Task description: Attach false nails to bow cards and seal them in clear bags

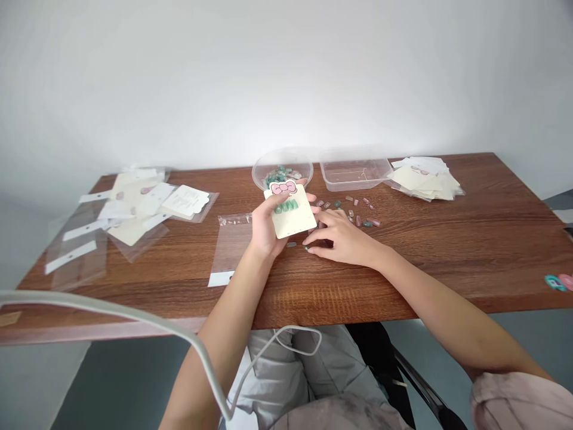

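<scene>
My left hand (264,228) grips a cream backing card (296,224) with a pink bow at its top, thumb across the front. A row of several green press-on nails (286,206) sits on the card. Just right of the card, low over the table, my right hand (344,240) pinches a small dark green press-on nail (307,248) between its fingertips. Loose pink, clear and green nails (359,220) lie scattered beyond that hand. One pale nail (292,244) rests on the wood below the card. Some nails are partly hidden by my fingers.
Behind the card stands a round clear tub (259,173) of green nails, beside a rectangular clear box (331,184). Cards in clear sleeves (134,203) spread on the left; a card pile (425,179) lies right. A clear bag (230,245) is near my left wrist. A white cable (147,319) crosses the front.
</scene>
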{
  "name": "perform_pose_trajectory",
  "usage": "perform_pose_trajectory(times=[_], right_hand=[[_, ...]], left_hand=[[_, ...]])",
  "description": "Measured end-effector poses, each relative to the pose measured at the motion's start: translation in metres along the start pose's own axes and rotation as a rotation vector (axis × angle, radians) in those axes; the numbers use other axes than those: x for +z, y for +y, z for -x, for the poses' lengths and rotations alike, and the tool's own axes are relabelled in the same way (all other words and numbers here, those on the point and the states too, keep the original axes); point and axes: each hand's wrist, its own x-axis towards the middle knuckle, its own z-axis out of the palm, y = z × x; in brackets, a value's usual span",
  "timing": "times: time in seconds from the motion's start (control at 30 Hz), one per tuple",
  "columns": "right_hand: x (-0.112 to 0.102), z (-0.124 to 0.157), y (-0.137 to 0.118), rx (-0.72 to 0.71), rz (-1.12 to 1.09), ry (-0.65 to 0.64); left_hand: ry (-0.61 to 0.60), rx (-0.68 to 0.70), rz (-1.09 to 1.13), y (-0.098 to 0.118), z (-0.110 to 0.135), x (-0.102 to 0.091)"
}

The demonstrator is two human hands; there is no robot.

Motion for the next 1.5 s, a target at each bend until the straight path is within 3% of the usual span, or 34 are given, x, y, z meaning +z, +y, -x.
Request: perform_pose_trajectory(times=[0.57,0.8,0.87,0.97,1.1,1.23,1.37,1.5], right_hand=[[0.001,-0.002,0.002,-0.032,0.064,-0.01],[0.01,-0.005,0.005,-0.241,0.235,0.044],[0.008,-0.004,0.007,-0.271,0.261,0.095],[-0.004,0.0,0.015,-0.203,0.273,0.233],[-0.024,0.007,0.025,-0.054,0.201,0.525],[-0.032,0.009,0.02,-0.009,0.069,0.761],[-0.027,0.006,0.007,-0.108,0.015,0.804],[-0.018,0.004,0.001,-0.173,-0.038,0.74]], left_hand=[[-0.035,-0.003,-0.032,-0.002,0.0,-0.003],[-0.02,-0.012,-0.044,-0.002,0.0,-0.001],[-0.023,-0.016,-0.053,-0.002,0.0,0.0],[-0.051,-0.022,-0.064,-0.001,0.0,0.0],[-0.113,-0.03,-0.082,-0.001,0.001,0.0],[-0.143,-0.061,-0.1,-0.002,0.003,0.0],[-0.152,-0.088,-0.101,-0.003,0.004,0.001],[-0.114,-0.085,-0.103,-0.005,0.004,0.005]])
